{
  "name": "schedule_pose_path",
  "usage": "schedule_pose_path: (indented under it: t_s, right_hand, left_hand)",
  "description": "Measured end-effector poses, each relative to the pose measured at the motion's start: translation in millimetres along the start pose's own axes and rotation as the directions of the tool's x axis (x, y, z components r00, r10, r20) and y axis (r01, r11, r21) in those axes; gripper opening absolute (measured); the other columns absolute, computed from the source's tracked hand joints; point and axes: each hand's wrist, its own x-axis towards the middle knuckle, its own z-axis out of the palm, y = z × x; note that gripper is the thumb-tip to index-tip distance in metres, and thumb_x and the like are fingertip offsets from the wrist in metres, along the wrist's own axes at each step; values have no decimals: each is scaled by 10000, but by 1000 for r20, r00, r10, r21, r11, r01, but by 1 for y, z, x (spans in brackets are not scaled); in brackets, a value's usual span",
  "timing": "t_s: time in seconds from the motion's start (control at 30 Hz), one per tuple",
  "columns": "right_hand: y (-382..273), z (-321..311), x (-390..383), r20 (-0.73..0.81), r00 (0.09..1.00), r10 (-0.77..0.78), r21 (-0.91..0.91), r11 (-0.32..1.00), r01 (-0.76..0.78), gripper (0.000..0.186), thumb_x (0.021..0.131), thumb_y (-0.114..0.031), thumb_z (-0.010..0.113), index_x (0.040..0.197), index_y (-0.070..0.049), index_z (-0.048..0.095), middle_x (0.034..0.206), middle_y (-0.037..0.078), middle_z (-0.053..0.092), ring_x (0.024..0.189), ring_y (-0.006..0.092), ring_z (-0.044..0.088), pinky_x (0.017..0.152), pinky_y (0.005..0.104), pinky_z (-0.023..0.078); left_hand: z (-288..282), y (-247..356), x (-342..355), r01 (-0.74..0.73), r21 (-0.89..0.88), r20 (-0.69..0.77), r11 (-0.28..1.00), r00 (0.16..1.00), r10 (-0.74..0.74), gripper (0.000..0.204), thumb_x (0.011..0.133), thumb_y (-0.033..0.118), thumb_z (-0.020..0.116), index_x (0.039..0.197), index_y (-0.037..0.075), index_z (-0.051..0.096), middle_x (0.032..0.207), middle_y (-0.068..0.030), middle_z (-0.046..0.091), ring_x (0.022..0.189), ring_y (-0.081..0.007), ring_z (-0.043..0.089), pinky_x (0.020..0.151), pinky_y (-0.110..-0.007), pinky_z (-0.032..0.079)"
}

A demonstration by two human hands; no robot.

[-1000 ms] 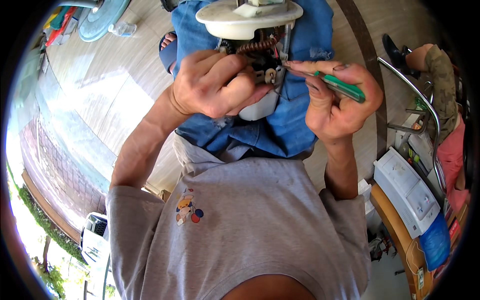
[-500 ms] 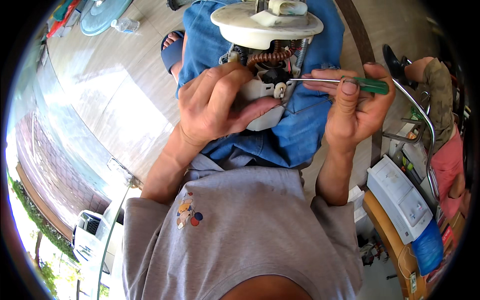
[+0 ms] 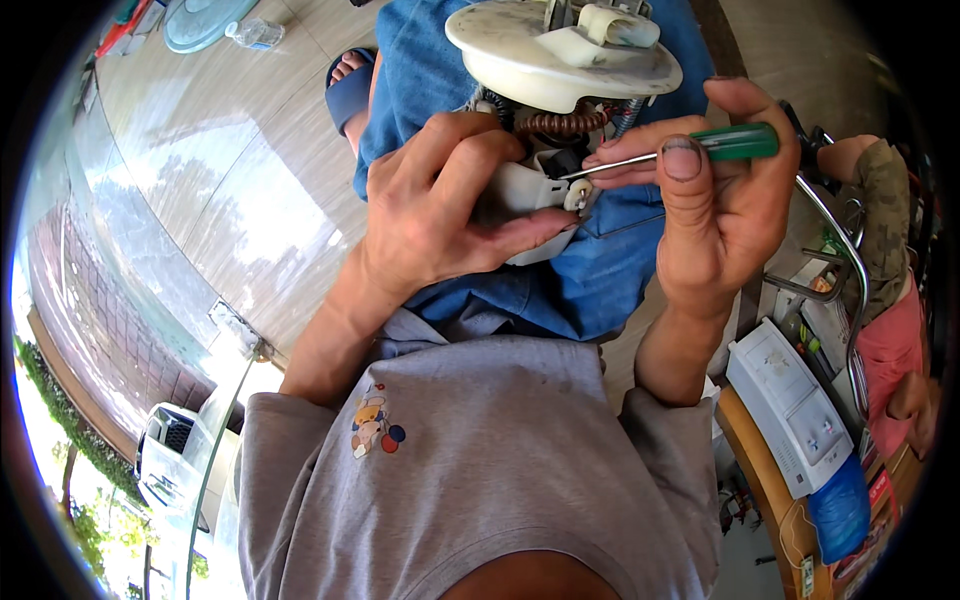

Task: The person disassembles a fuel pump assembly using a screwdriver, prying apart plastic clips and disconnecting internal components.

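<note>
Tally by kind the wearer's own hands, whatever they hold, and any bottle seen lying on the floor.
Left hand and right hand: 2
Green-handled screwdriver: 1
Off-white fuel pump module: 1
Clear plastic bottle: 1
Total: 5

Screwdriver (image 3: pixel 628 163) slants the opposite way
Right of the white housing (image 3: pixel 528 190), its green handle (image 3: pixel 742 142) now appears higher than the tip instead of lower; the left hand (image 3: pixel 440 205) covers less, drawn back to the housing's left side.
</note>
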Motion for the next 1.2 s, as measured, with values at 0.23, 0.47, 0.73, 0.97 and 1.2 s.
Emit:
schedule_pose_path:
  t_s: [0.23, 0.47, 0.73, 0.97, 1.2]
  right_hand:
    - [-7, -4, 9, 61, 994, 92, -33, 995, -90, 488, 1022, -171, 609, 1342, 82, 342, 831, 205, 696, 696, 238, 707, 622, 309, 614]
    - [-16, -3, 17, 125, 959, 255, -110, 964, -242, 445, 995, -143, 658, 1313, 45, 408, 858, 177, 708, 727, 197, 711, 639, 274, 593]
    - [-12, -1, 9, 122, 961, 248, -186, 957, -223, 407, 985, -65, 652, 1304, 32, 416, 971, 169, 672, 787, 215, 729, 651, 303, 621]
    - [-9, -3, -4, 204, 979, 1, -316, 946, 65, 378, 988, -11, 615, 1258, 24, 353, 935, 212, 659, 804, 262, 735, 686, 349, 646]
    - [12, 3, -28, 2, 994, -113, -103, 988, 112, 365, 945, 51, 657, 1212, 62, 409, 1087, 172, 564, 826, 226, 734, 727, 297, 606]
  left_hand:
    - [0, 1, 3, -35, 14, 24, 999, 999, 35, 524, 621, 359, 940, 958, 40, 697, 943, -94, 650, 727, -229, 683, 598, -323, 566]
    - [1, 0, -2, -101, 29, 13, 994, 995, 100, 476, 672, 340, 918, 930, 13, 688, 921, -107, 647, 688, -218, 671, 560, -309, 557]
    - [5, -6, -6, -153, -13, 17, 988, 988, 153, 460, 699, 323, 903, 895, -16, 661, 885, -124, 648, 669, -237, 664, 543, -313, 546]
    - [5, -11, 3, -182, -11, 21, 983, 983, 183, 436, 721, 332, 887, 884, -2, 660, 883, -114, 650, 655, -224, 657, 533, -310, 538]
    - [7, -10, 2, -213, 14, 10, 977, 977, 213, 506, 641, 325, 955, 909, 15, 659, 852, -98, 679, 685, -220, 681, 573, -305, 548]
